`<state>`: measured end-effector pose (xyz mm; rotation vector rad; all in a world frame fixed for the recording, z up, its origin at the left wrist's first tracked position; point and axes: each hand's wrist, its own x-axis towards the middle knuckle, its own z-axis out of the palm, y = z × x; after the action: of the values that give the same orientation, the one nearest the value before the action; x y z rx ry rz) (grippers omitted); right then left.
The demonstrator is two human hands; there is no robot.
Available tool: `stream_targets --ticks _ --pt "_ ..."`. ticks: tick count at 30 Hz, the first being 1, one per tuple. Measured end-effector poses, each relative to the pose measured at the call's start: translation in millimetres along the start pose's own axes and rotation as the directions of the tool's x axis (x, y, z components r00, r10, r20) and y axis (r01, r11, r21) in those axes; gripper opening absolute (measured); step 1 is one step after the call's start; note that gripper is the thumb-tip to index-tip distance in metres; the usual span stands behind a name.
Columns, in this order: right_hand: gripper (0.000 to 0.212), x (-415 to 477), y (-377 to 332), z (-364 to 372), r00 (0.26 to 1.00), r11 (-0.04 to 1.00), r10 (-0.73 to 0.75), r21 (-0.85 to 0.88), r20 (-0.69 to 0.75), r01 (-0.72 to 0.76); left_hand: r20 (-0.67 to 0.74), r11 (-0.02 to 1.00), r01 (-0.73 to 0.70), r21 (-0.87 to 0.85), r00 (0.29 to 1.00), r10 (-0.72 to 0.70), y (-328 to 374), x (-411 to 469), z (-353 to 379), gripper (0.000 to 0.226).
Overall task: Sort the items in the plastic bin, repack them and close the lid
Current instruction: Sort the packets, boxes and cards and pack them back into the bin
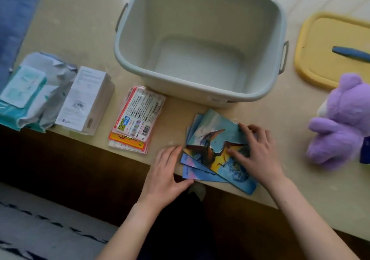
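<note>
1. The plastic bin (pixel 200 45) is seen standing empty at the far middle of the counter (pixel 80 29), and its yellow lid (pixel 320 59) lies off to the right with a dark blue pen-like object (pixel 351 53) resting on it.
2. The contents are laid out on the counter in groups: a wipes pack (pixel 26 91) and a white box (pixel 86 101) at the left, a stack of sachet packets (pixel 134 119) just left of the bin's near wall, and a purple plush toy (pixel 340 123) at the right.
3. A fanned pile of dinosaur picture cards (pixel 212 151) lies at the near edge of the counter, just in front of the bin.
4. The left hand (pixel 166 173) is pressed flat against the left edge of the cards, its grip wide and closed on nothing.
5. The right hand (pixel 254 151) is spread over the top card, fingers wide, with the fingertips curled over the far right edge; nothing is lifted.
6. The step in hand is judged to be the squaring of the cards into one neat stack, so sorting is nearly done and repacking is not yet begun.
7. Next, the edges would need to be pushed together from both sides, then the stack pinched and carried into the bin; the pen would have to be cleared from the lid before closing.
</note>
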<state>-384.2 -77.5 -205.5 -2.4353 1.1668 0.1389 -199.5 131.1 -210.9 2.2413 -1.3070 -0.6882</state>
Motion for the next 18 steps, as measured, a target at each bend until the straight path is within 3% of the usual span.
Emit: stream_targets --ticks 8,14,18 --pt "0.081 -2.5 2.3 2.2 0.999 1.0 -0.003 -0.018 -0.038 0.002 -0.034 0.999 -0.038 0.012 0.999 0.038 -7.3 12.6 -4.0 0.074" --pt "0.08 -14.5 6.6 7.5 0.996 0.996 0.029 -0.086 -0.083 -0.036 -0.088 0.99 -0.086 0.113 0.991 0.096 -14.7 27.1 0.4 0.047" --pt "0.081 -17.6 0.1 9.6 0.992 0.997 0.043 -0.053 -0.122 -0.05 -0.159 0.998 0.065 0.018 0.985 -0.061 -1.0 19.2 3.0 0.05"
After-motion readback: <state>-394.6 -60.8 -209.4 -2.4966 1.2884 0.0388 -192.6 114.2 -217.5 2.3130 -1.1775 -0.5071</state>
